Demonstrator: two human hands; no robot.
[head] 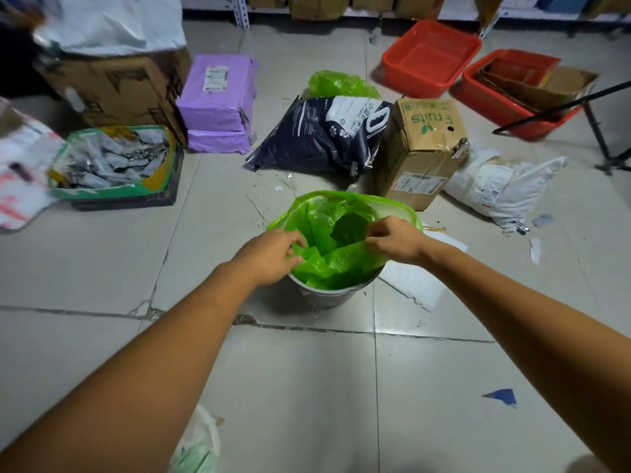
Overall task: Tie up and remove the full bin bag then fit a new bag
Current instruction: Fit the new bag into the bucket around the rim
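In round grey bin (322,298), hands (271,256) (397,241) pinching crinkly green bag (345,213) (translucent)

Both bare forearms reach in from the bottom corners of the frame and converge on its middle. The left hand (271,256) lies palm down just left of centre, its fingers curled round a fold of the bag (341,264). The right hand (397,241), just right of centre and slightly higher, pinches the bag's film between thumb and fingertips, knuckles up.
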